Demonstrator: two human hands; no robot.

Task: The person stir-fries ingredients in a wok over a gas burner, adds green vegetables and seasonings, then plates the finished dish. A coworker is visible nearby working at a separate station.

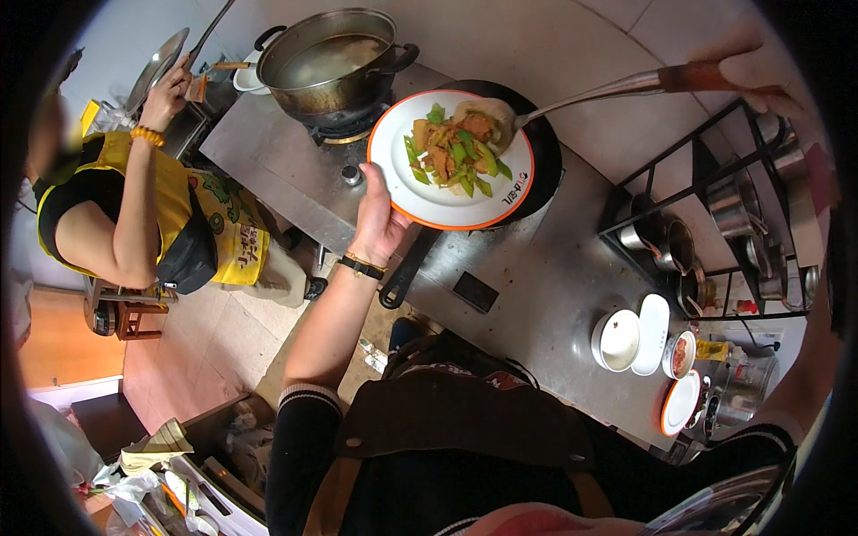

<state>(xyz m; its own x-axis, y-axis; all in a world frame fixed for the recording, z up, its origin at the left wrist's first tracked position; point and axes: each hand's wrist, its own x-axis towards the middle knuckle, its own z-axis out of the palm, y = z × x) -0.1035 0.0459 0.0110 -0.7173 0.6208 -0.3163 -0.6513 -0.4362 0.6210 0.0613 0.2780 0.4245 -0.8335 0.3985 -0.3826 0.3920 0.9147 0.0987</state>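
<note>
My left hand [379,221] grips the near-left rim of a white plate [397,184] with an orange edge and writing on it. A heap of stir-fried meat and green pepper slices [456,154] covers the plate's middle. My right hand [751,77], blurred at the upper right, holds the brown handle of a metal ladle [596,94]. The ladle's bowl touches the far-right side of the food. Under the plate lies a black frying pan [544,161], mostly hidden, with its black handle [409,271] pointing toward me.
A large pot of cloudy liquid [328,63] sits on a burner to the left. Beside it, a person in a yellow apron [147,208] raises a utensil. White bowls [617,340] and a plate [680,402] stand on the steel counter [536,281]. A black rack [670,194] holds pots.
</note>
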